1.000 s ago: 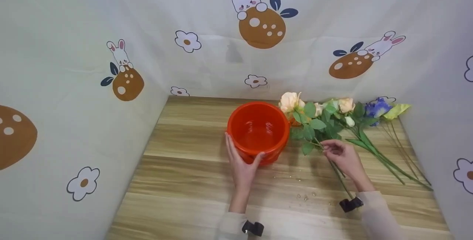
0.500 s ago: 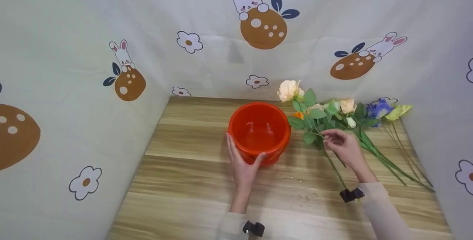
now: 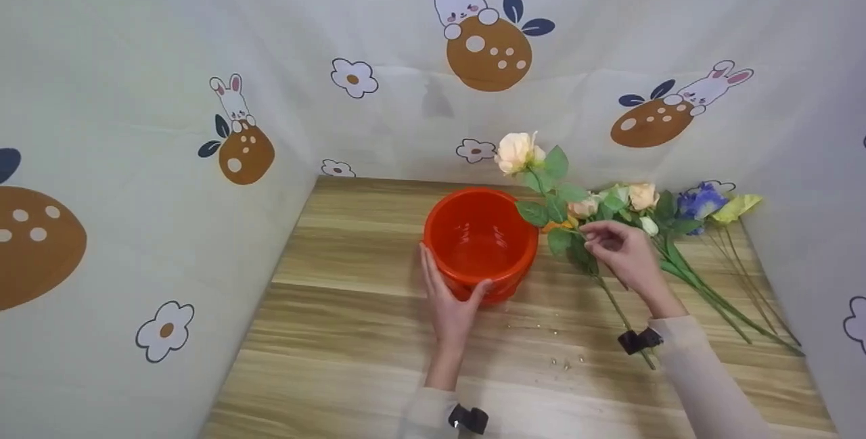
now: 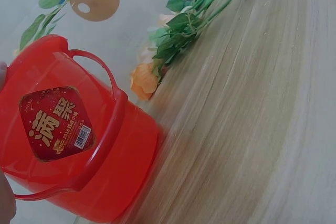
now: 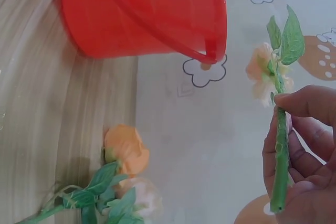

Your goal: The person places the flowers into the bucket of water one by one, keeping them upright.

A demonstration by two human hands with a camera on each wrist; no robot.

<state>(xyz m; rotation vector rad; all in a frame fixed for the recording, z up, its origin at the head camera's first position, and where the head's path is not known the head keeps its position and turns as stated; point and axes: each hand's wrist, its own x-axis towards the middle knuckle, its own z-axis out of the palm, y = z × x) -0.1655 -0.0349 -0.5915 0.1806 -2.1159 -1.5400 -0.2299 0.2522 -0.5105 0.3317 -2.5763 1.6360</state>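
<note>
A red plastic bucket (image 3: 482,249) stands on the wooden table, its inside bare. My left hand (image 3: 454,310) rests against its near left side, fingers straight along the wall and thumb on the front. A handle and a diamond-shaped label (image 4: 58,124) show in the left wrist view. To the bucket's right, my right hand (image 3: 629,260) pinches the stem of a peach artificial rose (image 3: 518,153) between thumb and fingers. The rose head is raised behind the bucket's far right rim, and its leaves overlap that rim in the head view. Its cut stem end (image 5: 279,203) shows in the right wrist view.
More artificial flowers lie on the right of the table: an orange bloom (image 5: 126,148), a peach rose (image 3: 643,195), a white bud (image 3: 649,225) and a blue flower (image 3: 702,202). Tiny bits (image 3: 567,363) are scattered in front of the bucket. Printed cloth (image 3: 379,121) walls the table.
My right hand has lifted the peach rose up and a little left from beside the other flowers. My left hand stays on the bucket. The head view has shifted slightly.
</note>
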